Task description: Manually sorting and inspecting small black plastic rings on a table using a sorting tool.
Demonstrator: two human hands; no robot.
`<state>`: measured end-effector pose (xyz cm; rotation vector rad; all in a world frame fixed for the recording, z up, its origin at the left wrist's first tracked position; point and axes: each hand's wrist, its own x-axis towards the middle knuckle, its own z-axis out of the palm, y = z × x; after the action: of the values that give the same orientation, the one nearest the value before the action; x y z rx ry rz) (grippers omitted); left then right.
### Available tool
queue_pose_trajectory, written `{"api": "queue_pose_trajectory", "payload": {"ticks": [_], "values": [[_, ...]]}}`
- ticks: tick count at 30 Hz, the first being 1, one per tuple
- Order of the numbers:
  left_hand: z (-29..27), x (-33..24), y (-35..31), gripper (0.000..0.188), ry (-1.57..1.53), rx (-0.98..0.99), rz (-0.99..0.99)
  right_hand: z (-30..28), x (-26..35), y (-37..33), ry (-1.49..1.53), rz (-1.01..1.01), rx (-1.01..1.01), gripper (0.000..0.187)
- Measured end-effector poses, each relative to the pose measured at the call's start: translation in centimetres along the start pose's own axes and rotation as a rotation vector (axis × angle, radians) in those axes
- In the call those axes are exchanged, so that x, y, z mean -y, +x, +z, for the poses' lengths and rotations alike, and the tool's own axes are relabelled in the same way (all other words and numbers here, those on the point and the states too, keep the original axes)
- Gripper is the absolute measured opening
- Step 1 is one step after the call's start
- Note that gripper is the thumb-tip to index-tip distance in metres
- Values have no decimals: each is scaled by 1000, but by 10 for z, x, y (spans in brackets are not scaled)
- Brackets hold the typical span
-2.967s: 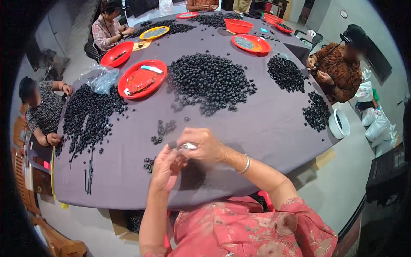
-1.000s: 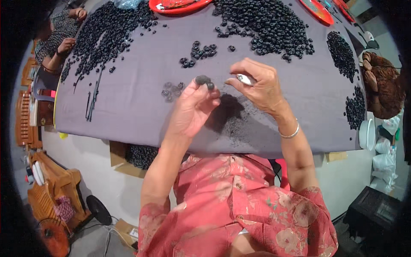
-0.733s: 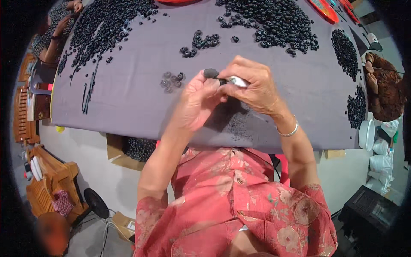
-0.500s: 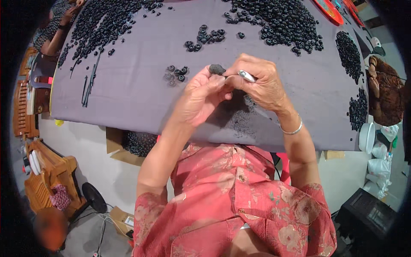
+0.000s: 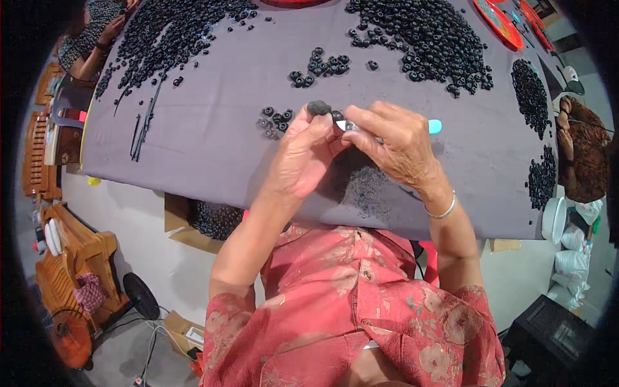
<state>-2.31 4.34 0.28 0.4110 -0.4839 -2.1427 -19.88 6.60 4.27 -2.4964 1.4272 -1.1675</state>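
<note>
Between the fingertips of my left hand (image 5: 302, 155) a round black bead (image 5: 337, 116) is pinched. A dark cover (image 5: 318, 108) wraps one fingertip of that hand. My right hand (image 5: 401, 138) is closed round a slim tool, seemingly a small knife (image 5: 435, 126), whose light-blue end sticks out to the right. Its pale, pointed tip meets the bead or lies right beside it; my fingers hide the middle of the tool. Under the hands, fine dark shavings (image 5: 369, 193) lie on the grey tablecloth (image 5: 213, 135). A few loose beads (image 5: 278, 119) sit just left of my left hand.
Big heaps of black beads (image 5: 445, 48) spread over the far table, with smaller piles (image 5: 532, 97) at right. Thin dark rods (image 5: 147, 122) lie at left. Red trays (image 5: 500, 24) stand far right, a white bowl (image 5: 553, 214) by the right edge. Other people sit at both sides.
My right hand has turned the tool: its light-blue end now points right and its tip is at the bead. The bead has come into sight. The whole view has shifted slightly.
</note>
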Motion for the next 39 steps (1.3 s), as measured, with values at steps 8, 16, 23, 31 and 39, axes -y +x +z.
{"api": "queue_pose_trajectory", "payload": {"ticks": [8,16,23,31,39], "values": [[0,5,2,16,72,-17,39,-4,0,0,-33,23,17,23],[0,5,0,18,70,-10,26,-7,-1,-2,-17,45,78,22],[-2,5,2,19,67,-24,35,-6,-1,-2,13,63,75,22],[0,7,3,22,120,-3,39,-9,-6,-2,74,127,108,19],[0,7,5,21,120,30,84,-7,-2,0,188,148,57,20]]}}
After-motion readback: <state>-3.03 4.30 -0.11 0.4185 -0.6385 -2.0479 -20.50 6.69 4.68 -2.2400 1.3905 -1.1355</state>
